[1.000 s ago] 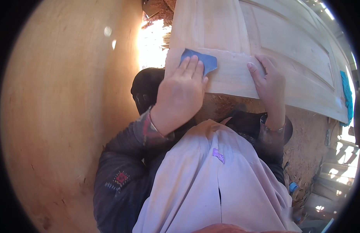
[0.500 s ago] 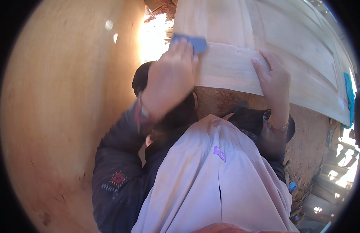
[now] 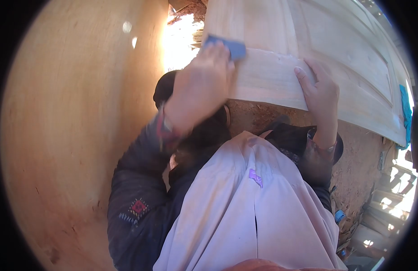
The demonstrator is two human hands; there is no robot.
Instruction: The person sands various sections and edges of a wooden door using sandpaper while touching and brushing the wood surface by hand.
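My left hand (image 3: 197,92), somewhat blurred, is closed on a blue-grey sheet of sandpaper (image 3: 236,49). The sandpaper lies against the left end of a pale wooden panelled door (image 3: 267,74), near its corner. On the door's near rail rests my right hand (image 3: 323,92), with thumb and forefinger spread apart on the wood; its other fingers are mostly hidden. A thin joint line in the wood runs between the two hands.
A large smooth wooden board (image 3: 78,117) stands close on my left. Brown dirt ground (image 3: 357,158) with scraps shows below the door. A turquoise cloth (image 3: 404,115) hangs at the door's far right. Slatted wood (image 3: 376,226) lies in patchy sunlight at lower right.
My left hand and the sandpaper have shifted slightly to the right along the door's end. The right hand stays on the door in nearly the same place.
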